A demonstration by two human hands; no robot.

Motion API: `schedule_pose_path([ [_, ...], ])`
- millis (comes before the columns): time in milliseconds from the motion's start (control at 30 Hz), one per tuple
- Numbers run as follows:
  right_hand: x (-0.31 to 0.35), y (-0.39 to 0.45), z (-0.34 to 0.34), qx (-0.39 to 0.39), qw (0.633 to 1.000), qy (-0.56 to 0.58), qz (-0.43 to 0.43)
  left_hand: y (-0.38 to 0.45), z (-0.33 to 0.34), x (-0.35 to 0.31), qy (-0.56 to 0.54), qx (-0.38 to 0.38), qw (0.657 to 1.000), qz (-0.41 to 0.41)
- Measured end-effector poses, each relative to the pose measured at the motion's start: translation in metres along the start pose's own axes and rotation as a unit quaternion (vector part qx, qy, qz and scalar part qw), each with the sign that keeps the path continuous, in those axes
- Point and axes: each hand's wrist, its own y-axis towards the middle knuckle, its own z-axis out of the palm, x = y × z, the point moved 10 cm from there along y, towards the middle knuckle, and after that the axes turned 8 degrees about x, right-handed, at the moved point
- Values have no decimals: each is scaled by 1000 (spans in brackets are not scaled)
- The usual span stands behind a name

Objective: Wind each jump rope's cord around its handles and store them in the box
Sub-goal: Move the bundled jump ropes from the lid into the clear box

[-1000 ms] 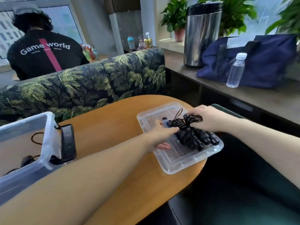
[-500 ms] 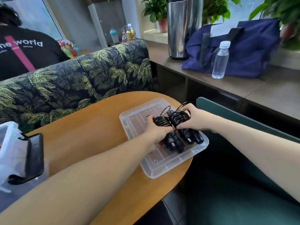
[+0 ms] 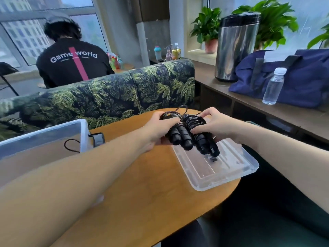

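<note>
We hold two wound jump ropes above the wooden table (image 3: 142, 184), one bundle in each hand. Our left hand (image 3: 158, 130) curls round the left jump rope (image 3: 175, 134), its black handles poking out below our fingers toward us and its coiled cord bunched at the far end under our knuckles. Our right hand (image 3: 211, 124) grips the right jump rope (image 3: 203, 141) the same way, thumb and fingers pinching the coils while the handles slant down toward the clear plastic lid (image 3: 222, 168) lying flat at the table's right edge. The two bundles touch side by side between our hands. The handle tips hang just above the lid; we cannot tell whether they touch it. To the left stands the clear storage box (image 3: 53, 132), well apart from the ropes, with a loop of black cord (image 3: 71, 145) showing through its wall.
</note>
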Motion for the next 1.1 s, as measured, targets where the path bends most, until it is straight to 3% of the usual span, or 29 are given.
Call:
schedule_pose_path([
  [333,139,-28,120,90,992,21,-82,-114,-170,-31,83,-13,996,10],
  [667,253,-27,262,192,969,-55,-143,-217,-322,15,66,-87,994,-27],
  [1000,271,7,389,239,958,-127,-97,-237,-395,73,119,-109,983,-87],
  [1100,269,17,412,250,956,-128,-81,-231,-406,87,186,-98,971,-115],
])
